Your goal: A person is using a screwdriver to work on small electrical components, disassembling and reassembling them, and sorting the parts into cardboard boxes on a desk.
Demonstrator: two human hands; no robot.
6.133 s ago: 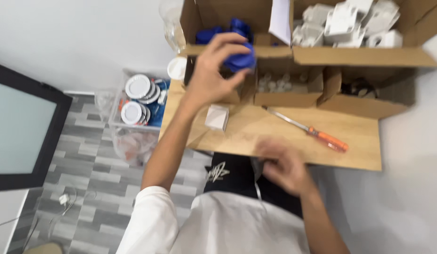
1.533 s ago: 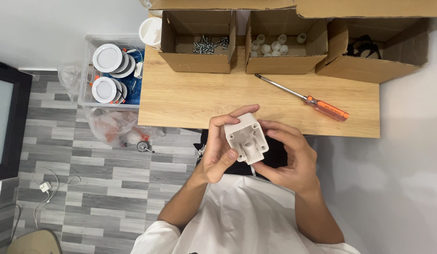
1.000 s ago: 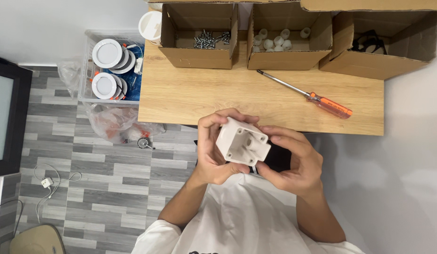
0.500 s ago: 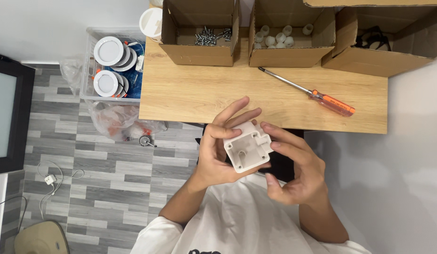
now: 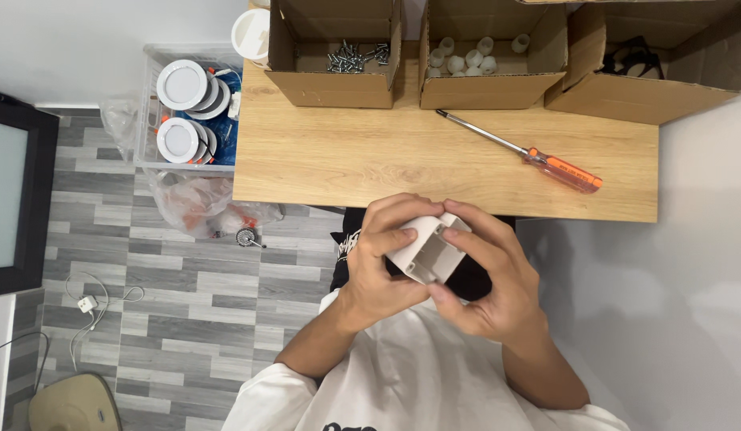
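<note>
Both hands meet in front of the chest, just short of the near edge of the bench [image 5: 323, 160], and together they cradle a small white plastic box [image 5: 429, 251] with its open hollow side turned up. The left hand [image 5: 382, 259] is curled round the box's left face, fingers bent over its top corner; the right hand [image 5: 490, 275] closes on it from the other side, thumb under the lower edge. The box hangs over the lap and the grey floor [image 5: 147, 319], not over the bench, so a slip while it is turned between the fingers would likely drop it out of reach. The orange-handled screwdriver [image 5: 522, 152] lies well beyond the right hand; fetching it leaves one hand holding the smooth box alone. The cardboard box of screws [image 5: 338, 76] stands farther off still.
</note>
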